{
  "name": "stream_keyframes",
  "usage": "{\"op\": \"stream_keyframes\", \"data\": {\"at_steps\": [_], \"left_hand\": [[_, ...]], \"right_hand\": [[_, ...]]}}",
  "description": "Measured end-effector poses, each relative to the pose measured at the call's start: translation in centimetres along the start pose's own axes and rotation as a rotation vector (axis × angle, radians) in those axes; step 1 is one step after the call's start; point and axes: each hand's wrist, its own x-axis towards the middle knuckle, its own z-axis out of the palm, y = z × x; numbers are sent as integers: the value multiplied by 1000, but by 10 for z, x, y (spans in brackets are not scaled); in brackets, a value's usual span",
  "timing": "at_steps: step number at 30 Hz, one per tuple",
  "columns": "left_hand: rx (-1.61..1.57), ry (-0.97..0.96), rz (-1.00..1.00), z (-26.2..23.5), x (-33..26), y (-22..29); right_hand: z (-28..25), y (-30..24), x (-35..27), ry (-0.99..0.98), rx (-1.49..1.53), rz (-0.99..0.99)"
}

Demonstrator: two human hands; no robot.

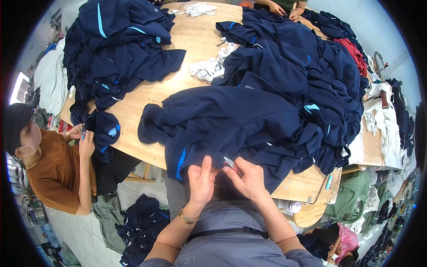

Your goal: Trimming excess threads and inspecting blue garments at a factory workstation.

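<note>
A navy garment (231, 115) with a bright blue strip lies spread before me and hangs over the table's near edge. At that edge my left hand (202, 184) has its thumb raised and its other fingers curled in on the cloth; the fingertips are partly hidden. Close by on the right, my right hand (248, 179) is closed around small thread snips (229, 162) with a red handle. Their pointed blades stick out up and to the left, over the garment.
Piles of navy garments (120, 49) cover much of the wooden table (142, 129). White scraps (209, 69) lie between them. A co-worker in a brown shirt (58, 178) handles navy cloth at the left; another person's hands (284, 11) work at the far side. A turquoise-handled tool (328, 182) lies near right.
</note>
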Motion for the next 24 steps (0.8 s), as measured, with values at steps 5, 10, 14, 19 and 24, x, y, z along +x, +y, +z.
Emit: {"op": "stream_keyframes", "data": {"at_steps": [5, 10, 14, 19, 24], "left_hand": [[-1, -4, 1, -3, 3, -2], [2, 27, -1, 0, 1, -1], [39, -9, 17, -8, 1, -6], [96, -8, 30, -3, -1, -4], [-14, -23, -58, 2, -1, 3]], "right_hand": [[0, 3, -1, 51, -81, -68], [1, 4, 0, 97, -200, -200], [2, 2, 2, 104, -232, -212], [2, 3, 1, 87, -215, -196], [4, 6, -4, 63, 147, 88]]}}
